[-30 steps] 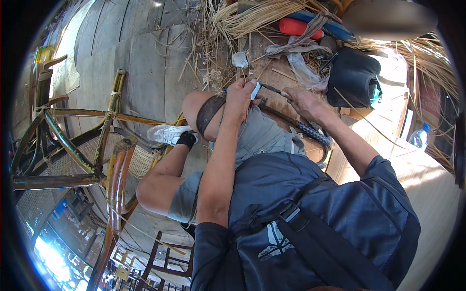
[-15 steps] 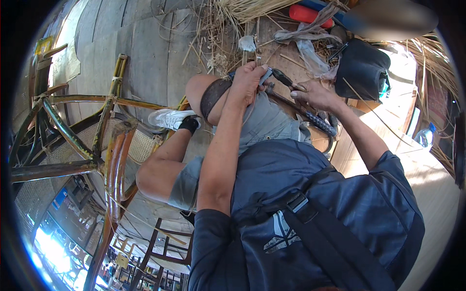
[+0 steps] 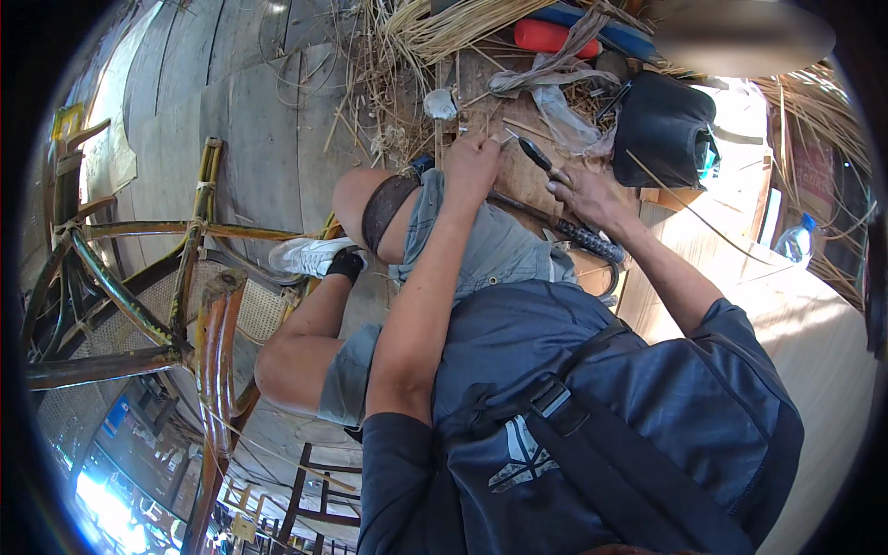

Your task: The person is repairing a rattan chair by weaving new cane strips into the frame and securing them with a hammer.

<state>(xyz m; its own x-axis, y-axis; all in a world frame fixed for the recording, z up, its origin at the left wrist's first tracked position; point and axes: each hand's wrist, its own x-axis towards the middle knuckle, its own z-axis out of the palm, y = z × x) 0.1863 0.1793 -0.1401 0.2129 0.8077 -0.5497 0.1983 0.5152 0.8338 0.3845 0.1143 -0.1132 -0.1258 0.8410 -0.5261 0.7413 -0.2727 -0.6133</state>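
My right hand (image 3: pixel 590 197) is closed round the rear of a black-handled knife (image 3: pixel 534 154), whose short pale blade points up-left toward my left hand. Above my thigh, my left hand (image 3: pixel 472 166) is closed, fingers curled inward; whatever it pinches is hidden, though thin strands lie close by. Blade and left fingers are a small gap apart. A dark brown pad (image 3: pixel 379 213) wraps my leg by the knee, below the left hand. Under the right hand lies a dark rod-like tool with a patterned grip (image 3: pixel 590 240).
Rattan chair frames (image 3: pixel 185 268) with woven panels stand at left. Fibre bundles (image 3: pixel 435 32), shavings, a white scrap (image 3: pixel 440 104), a red object (image 3: pixel 553 38) and clear plastic (image 3: pixel 566 120) lie ahead. A black bag (image 3: pixel 664 129) and a plastic bottle (image 3: pixel 795 240) sit at right.
The knife has drawn back from my left hand, baring its blade. Both hands sit slightly farther left in view, as the whole picture has shifted left.
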